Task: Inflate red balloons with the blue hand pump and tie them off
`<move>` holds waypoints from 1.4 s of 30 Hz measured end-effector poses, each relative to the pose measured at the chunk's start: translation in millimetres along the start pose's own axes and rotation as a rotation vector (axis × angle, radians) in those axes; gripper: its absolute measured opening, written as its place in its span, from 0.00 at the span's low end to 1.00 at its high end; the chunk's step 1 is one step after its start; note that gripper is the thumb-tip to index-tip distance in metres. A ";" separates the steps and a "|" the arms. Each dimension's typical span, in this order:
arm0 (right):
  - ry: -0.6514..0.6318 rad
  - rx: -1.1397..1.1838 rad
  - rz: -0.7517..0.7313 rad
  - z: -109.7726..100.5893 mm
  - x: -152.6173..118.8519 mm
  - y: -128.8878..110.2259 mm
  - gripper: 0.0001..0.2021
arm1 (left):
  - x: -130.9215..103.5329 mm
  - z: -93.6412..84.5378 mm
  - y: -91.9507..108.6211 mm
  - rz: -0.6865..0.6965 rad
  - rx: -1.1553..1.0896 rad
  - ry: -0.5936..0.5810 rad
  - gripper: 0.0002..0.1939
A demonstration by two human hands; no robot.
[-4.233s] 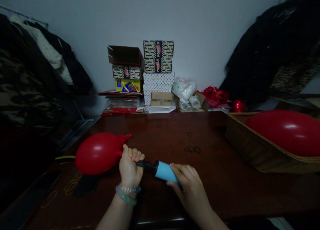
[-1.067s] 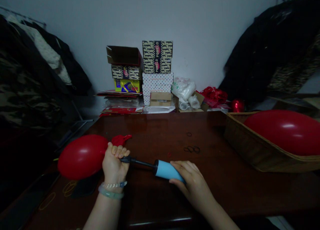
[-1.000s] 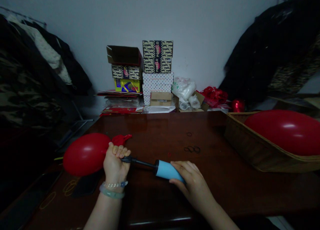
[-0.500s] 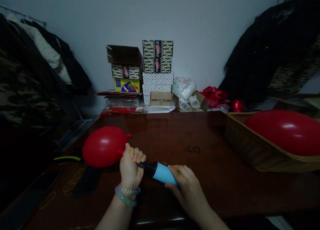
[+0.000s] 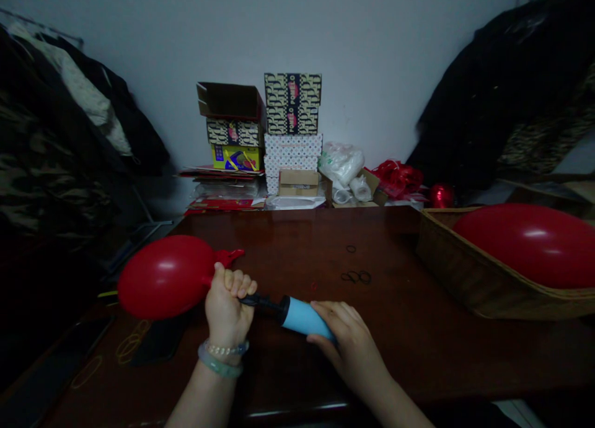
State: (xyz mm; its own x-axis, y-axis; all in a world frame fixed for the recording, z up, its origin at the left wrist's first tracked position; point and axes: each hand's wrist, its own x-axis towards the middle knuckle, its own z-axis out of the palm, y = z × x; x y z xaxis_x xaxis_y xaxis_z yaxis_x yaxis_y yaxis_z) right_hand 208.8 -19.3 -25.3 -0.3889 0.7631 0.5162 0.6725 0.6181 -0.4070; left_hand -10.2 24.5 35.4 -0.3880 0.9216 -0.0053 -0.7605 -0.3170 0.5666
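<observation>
My left hand (image 5: pixel 231 304) is closed around the black end of a blue hand balloon pump (image 5: pixel 304 317), thumb pointing up. A short length of black rod shows between that fist and the blue barrel. My right hand (image 5: pixel 348 338) wraps the barrel's other end. An inflated red balloon (image 5: pixel 165 276) lies left of my left fist, its neck running into the fist; the joint with the pump is hidden by my fingers. Behind the fist a red rubber tip (image 5: pixel 232 254) sticks out to the right.
A wicker basket (image 5: pixel 465 273) on the right holds another red balloon (image 5: pixel 525 242). Black bands (image 5: pixel 357 277) lie mid-table, tan rubber bands (image 5: pixel 132 344) and a dark flat object (image 5: pixel 160 340) at left. Stacked boxes (image 5: pixel 292 106) and plastic bags (image 5: pixel 341 161) line the wall.
My left hand has moved left, drawing the black end farther from the blue barrel, so more rod shows. The balloon has shifted left with it. My right hand has hardly moved.
</observation>
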 end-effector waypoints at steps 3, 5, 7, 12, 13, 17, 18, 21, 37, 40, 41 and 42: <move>0.014 -0.014 -0.016 -4.0 -0.1 9.0 0.22 | 9.0 -6.6 11.9 0.024 -0.019 0.028 0.23; 0.015 -0.020 -0.021 -7.0 0.5 13.3 0.22 | 13.4 -9.4 18.5 0.047 -0.022 0.057 0.23; 0.013 -0.022 -0.017 -8.7 0.8 14.7 0.22 | 15.4 -10.6 22.2 0.062 -0.026 0.072 0.23; 0.009 -0.027 -0.019 -7.7 -2.3 11.2 0.20 | 13.2 -11.7 15.9 0.032 -0.048 0.079 0.22; 0.006 -0.028 -0.020 -7.4 -3.0 10.3 0.20 | 12.1 -11.8 12.6 0.022 -0.050 0.076 0.22; -0.024 -0.030 -0.005 -5.3 -4.0 4.8 0.20 | 6.5 -10.5 -1.6 -0.036 -0.046 0.049 0.22; -0.027 -0.031 0.000 -4.2 -3.9 2.6 0.20 | 4.6 -9.7 -4.7 -0.050 -0.045 0.044 0.22; -0.027 -0.030 0.014 0.5 -3.6 -5.4 0.20 | -0.9 -7.6 -12.4 -0.081 -0.039 0.035 0.23; 0.021 0.003 0.041 7.9 -3.0 1.9 0.21 | -2.6 0.3 -4.4 0.020 0.019 0.000 0.25; 0.029 0.000 0.024 4.0 -1.6 9.0 0.21 | 7.8 -7.4 7.0 0.047 0.002 0.020 0.24; 0.029 0.000 0.022 2.4 -1.0 10.9 0.21 | 10.4 -9.3 10.1 0.055 -0.005 0.026 0.24; 0.029 0.000 0.020 0.8 -0.6 12.3 0.21 | 12.3 -10.8 12.6 0.061 -0.011 0.032 0.25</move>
State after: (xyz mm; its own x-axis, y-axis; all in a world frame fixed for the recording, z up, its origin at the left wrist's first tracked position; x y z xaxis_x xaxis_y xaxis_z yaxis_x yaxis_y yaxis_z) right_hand 216.8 -12.0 -31.1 -0.3570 0.7692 0.5301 0.6796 0.6032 -0.4176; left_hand -30.2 29.5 33.5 -0.4501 0.8930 0.0029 -0.7407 -0.3751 0.5573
